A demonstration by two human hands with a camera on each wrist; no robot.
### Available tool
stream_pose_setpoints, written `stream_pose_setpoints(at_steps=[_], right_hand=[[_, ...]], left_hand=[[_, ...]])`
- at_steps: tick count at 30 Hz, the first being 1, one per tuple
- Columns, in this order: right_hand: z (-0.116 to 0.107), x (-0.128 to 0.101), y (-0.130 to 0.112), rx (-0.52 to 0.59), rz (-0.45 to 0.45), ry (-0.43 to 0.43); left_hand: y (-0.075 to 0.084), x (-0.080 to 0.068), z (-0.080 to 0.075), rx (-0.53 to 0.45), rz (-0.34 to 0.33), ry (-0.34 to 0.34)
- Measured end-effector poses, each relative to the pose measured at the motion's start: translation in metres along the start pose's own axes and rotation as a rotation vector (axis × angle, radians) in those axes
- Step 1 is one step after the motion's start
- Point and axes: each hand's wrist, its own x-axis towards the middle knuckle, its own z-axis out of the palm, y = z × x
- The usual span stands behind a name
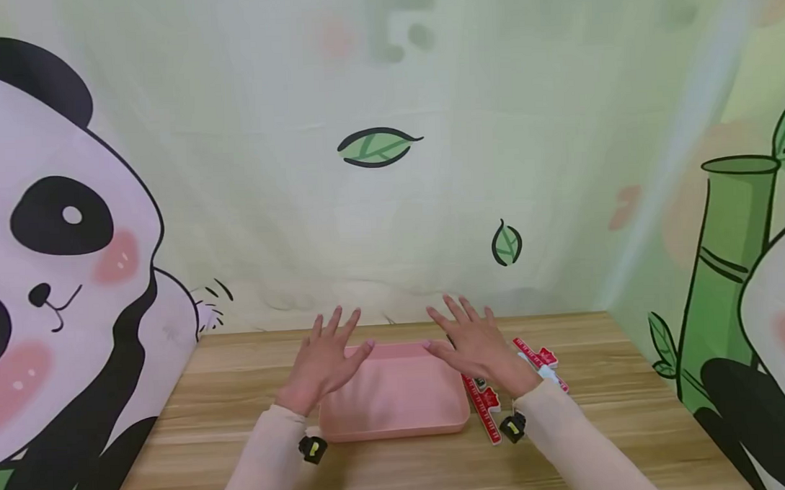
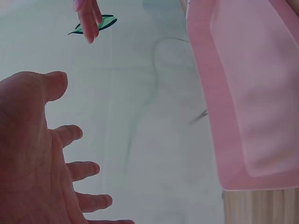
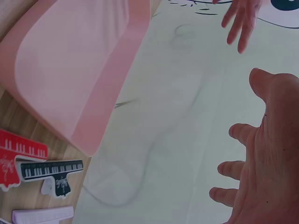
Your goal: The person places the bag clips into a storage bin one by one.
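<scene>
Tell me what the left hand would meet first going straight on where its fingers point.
Probably the printed backdrop: nothing shows between it and the left hand, though depth and the hand's exact tilt are hard to judge.

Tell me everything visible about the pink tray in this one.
The pink tray is a shallow rectangle with rounded corners, low raised walls and a smooth, flat floor; it looks like plastic. It sits open side up on the wood-grain table, long sides running left to right before the person. A red piano-key clip lies beside its right end; whether they touch is unclear. The left hand and right hand, fingers spread, are held clear of it.
</scene>
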Motion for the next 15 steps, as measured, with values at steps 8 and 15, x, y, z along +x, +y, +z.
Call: stream_pose_setpoints(at_steps=[8,15], right_hand=[[0.005,-0.009,0.015,0.034,-0.006,0.01],[0.013,-0.017,0.029,0.047,-0.002,0.012]], left_hand=[[-0.019,0.001,0.01,-0.055,-0.043,-0.026],[-0.032,-0.001,0.019,-0.112,-0.07,-0.023]])
